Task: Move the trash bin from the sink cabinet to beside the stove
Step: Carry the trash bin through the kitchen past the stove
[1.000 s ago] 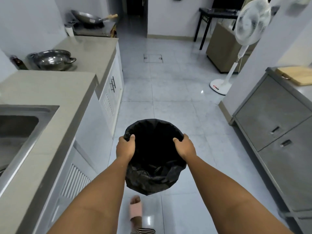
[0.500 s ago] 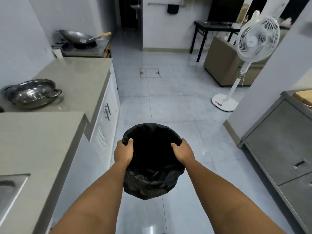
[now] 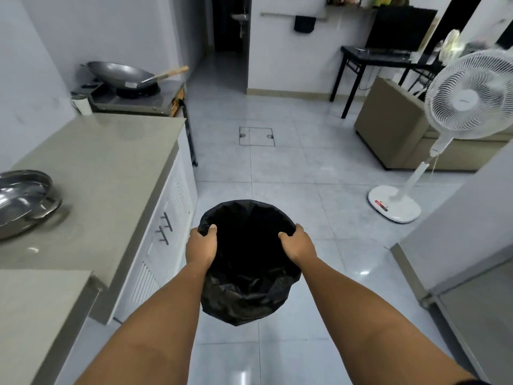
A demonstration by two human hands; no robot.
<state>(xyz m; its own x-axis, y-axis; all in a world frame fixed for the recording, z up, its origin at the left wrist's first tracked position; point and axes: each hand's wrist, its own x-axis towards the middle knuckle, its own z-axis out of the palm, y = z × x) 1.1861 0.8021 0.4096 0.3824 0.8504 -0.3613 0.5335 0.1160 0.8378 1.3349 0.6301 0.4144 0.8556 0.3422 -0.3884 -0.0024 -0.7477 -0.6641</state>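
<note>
A round trash bin [image 3: 244,290] lined with a black plastic bag hangs in the air over the tiled floor, in front of me. My left hand [image 3: 201,247] grips its left rim and my right hand [image 3: 298,245] grips its right rim. The stove [image 3: 136,100] stands at the far end of the left counter, with a metal wok [image 3: 116,75] on its burner. The sink cabinet is out of view.
A grey counter [image 3: 105,168] on white cabinets runs along the left, with a steel bowl [image 3: 22,201] on it. A white standing fan [image 3: 455,120] stands right of the aisle. A metal cabinet [image 3: 477,307] is near right. A floor hatch [image 3: 256,136] lies ahead.
I have walked forward along the counter with the bin held in both hands. The sink has dropped out of view and the stove and fan are closer.
</note>
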